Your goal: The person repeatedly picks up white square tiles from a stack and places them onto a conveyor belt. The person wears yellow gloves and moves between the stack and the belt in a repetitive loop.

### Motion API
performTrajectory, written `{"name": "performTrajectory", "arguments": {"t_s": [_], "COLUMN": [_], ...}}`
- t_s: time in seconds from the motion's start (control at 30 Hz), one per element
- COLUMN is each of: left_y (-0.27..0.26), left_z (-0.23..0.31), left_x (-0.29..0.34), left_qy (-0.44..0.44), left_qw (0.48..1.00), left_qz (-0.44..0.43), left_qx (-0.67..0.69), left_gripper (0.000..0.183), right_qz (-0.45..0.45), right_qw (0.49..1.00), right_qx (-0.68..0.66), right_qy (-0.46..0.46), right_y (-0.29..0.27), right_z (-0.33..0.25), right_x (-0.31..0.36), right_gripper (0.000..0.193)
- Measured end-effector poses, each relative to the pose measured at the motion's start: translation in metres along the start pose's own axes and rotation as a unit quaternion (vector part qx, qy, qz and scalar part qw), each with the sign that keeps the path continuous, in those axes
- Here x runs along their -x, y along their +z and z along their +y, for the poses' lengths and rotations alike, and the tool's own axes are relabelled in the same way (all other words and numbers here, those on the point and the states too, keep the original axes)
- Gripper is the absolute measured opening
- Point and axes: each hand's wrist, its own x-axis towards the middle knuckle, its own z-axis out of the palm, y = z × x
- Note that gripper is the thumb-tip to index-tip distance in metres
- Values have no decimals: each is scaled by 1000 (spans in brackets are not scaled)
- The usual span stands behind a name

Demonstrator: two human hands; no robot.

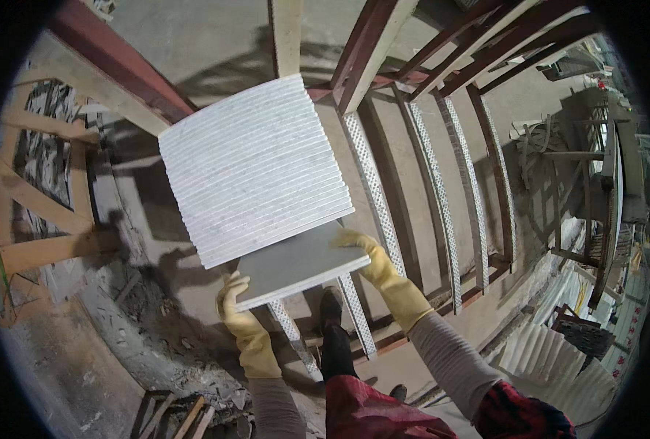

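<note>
A flat slab (299, 256) with a smooth grey face and a pale front edge lies between my hands, just in front of a tight row of slabs. My left hand (235, 296), in a yellow glove, grips its near left corner. At the right end my right hand (369, 260), also gloved in yellow, holds the edge with its fingers over the grey face. The row of slabs (255, 168) shows many white, thin edges packed side by side. Beneath the held slab, two perforated metal rails (354, 316) stick out toward me. Whether the slab touches the row cannot be made out.
Further perforated rails (434, 190) run along the rack to the right, below dark red and pale uprights (372, 51). A wooden crate (43, 183) with broken pieces stands at left. Rubble (167, 344) covers the lower left. Pale slabs (551, 362) lean at lower right.
</note>
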Motion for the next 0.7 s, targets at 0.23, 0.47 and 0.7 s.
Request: {"name": "performTrajectory", "arguments": {"t_s": [0.23, 0.47, 0.7], "left_y": [-8, -9, 37], "left_z": [23, 120, 267], "left_x": [43, 129, 208], "left_qy": [-333, -446, -428], "left_qw": [915, 887, 863], "left_qz": [103, -4, -248], "left_qx": [202, 123, 101], "left_gripper": [26, 24, 23], "right_qz": [156, 270, 476], "right_qw": [984, 937, 853], "right_qx": [6, -66, -184], "right_qy": [87, 210, 109], "right_y": [-4, -55, -112], "right_z": [-9, -30, -36], "right_x": [87, 253, 466], "right_gripper": [20, 15, 19]}}
